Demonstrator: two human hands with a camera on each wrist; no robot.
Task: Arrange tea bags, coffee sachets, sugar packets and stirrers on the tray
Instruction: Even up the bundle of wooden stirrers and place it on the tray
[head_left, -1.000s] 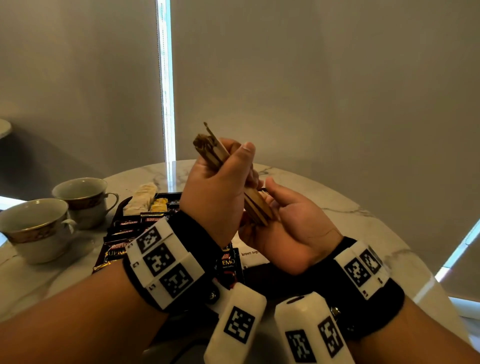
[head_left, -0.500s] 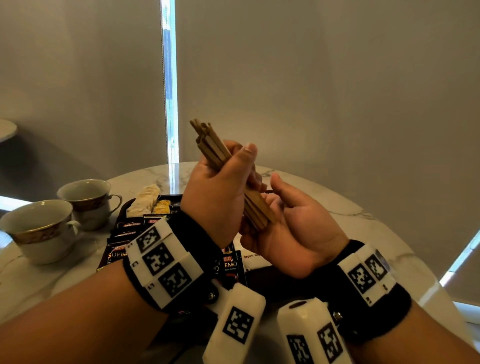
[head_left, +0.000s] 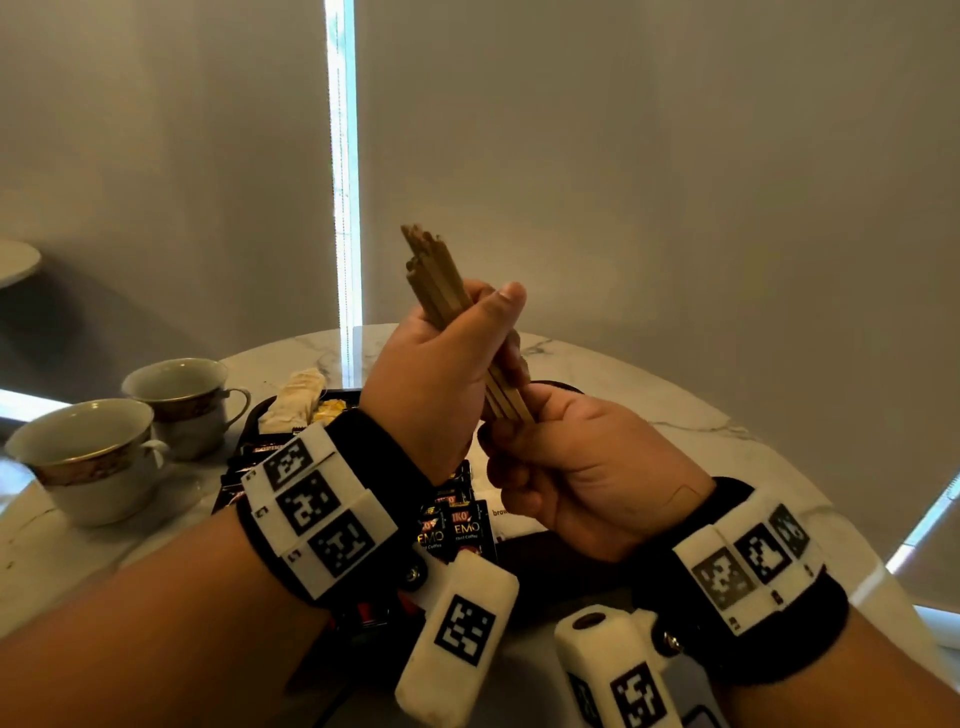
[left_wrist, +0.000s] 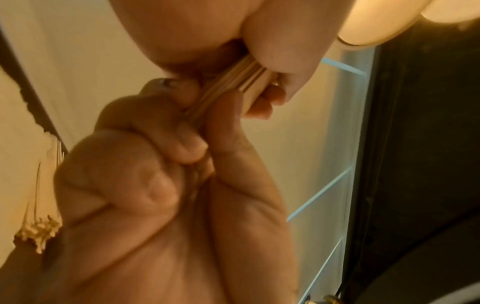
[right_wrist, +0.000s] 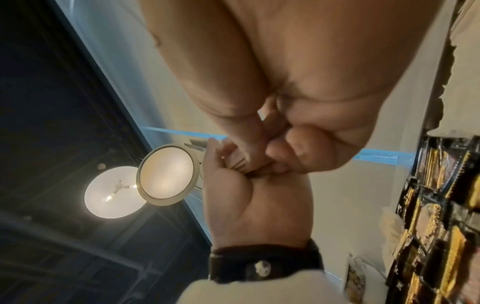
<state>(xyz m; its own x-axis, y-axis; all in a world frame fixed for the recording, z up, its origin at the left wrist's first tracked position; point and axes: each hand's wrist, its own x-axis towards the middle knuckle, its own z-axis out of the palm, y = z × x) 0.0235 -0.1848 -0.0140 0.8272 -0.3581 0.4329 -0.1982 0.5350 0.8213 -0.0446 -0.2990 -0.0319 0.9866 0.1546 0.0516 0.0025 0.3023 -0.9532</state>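
Observation:
A bundle of several wooden stirrers (head_left: 434, 275) stands steeply tilted above the table, tops leaning left. My left hand (head_left: 483, 322) grips its middle, thumb in front. My right hand (head_left: 514, 431) sits just below, fingers curled round the bundle's lower ends. In the left wrist view both hands close on the stirrers (left_wrist: 233, 82); the right wrist view shows the stirrers (right_wrist: 239, 162) between them. Beneath the hands lies the black tray (head_left: 254, 415) with dark coffee sachets (head_left: 457, 525), a white sugar packet (head_left: 511, 519), pale packets (head_left: 296, 400) and yellow packets (head_left: 330, 408). My arms hide much of the tray.
Two white cups with gold bands, one nearer (head_left: 88, 457) and one farther (head_left: 182, 395), stand left of the tray on the round marble table (head_left: 649, 415). A grey blind hangs close behind the table's far edge.
The bundle has risen and tipped more upright in my left hand. My right hand, earlier an open palm under the lower ends, has curled round them.

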